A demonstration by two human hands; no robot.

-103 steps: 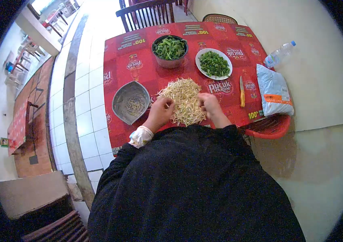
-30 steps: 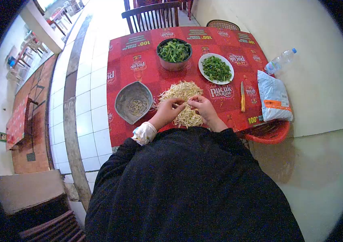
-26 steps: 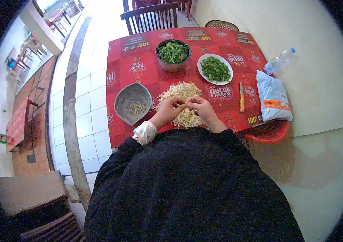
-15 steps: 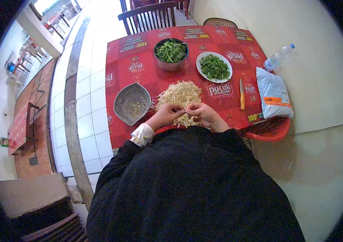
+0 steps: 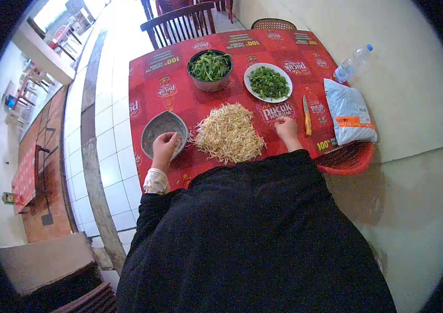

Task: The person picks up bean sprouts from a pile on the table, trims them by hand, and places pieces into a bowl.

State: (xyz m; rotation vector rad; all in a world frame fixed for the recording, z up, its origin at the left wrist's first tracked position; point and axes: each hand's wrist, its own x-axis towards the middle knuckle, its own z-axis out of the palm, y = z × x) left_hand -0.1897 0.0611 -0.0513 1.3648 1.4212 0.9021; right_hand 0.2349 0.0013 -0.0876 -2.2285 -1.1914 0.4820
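Observation:
My left hand (image 5: 164,149) is over the grey bowl (image 5: 151,129), its thumb and fingers pinched together. Whatever is in that pinch is too small to make out, and the hand hides part of the bowl's contents. Between my hands, a pile of bean sprouts (image 5: 230,133) is heaped on the table. My right hand (image 5: 287,130) is to the right of the pile, apart from it, with its fingers curled together. Anything inside them is hidden. A knife with a yellow handle (image 5: 307,124) lies just to the right of this hand.
Beyond the sprouts stand a pot of leafy greens (image 5: 210,83) and a white plate (image 5: 249,92) of chopped greens. A plastic package (image 5: 349,112) and a bottle (image 5: 354,63) are by the wall. A red basket (image 5: 354,160) sits at the near right edge of the red-covered table (image 5: 179,57).
My hands have parted from over the sprouts, where their fingertips met. The left moved to the grey bowl, the right toward the knife. The camera view shifted slightly.

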